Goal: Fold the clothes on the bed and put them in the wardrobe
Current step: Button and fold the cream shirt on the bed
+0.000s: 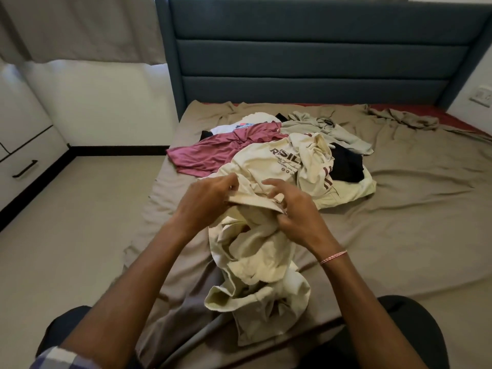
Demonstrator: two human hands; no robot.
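Observation:
A crumpled cream garment point(255, 257) hangs from both my hands above the near part of the bed. My left hand point(205, 201) pinches its upper hem on the left, and my right hand point(290, 206) grips the same hem on the right. Behind it lies a pile of clothes: a cream printed T-shirt point(269, 161), a maroon shirt point(221, 150), a white printed shirt point(239, 125), a grey-green shirt point(319, 126) and a black garment point(346, 163). No wardrobe is in view.
The bed has a wrinkled taupe sheet point(399, 209) and a dark blue padded headboard point(319, 49). A white cabinet with a black drawer handle point(25, 169) stands at the left. Beige floor lies between it and the bed.

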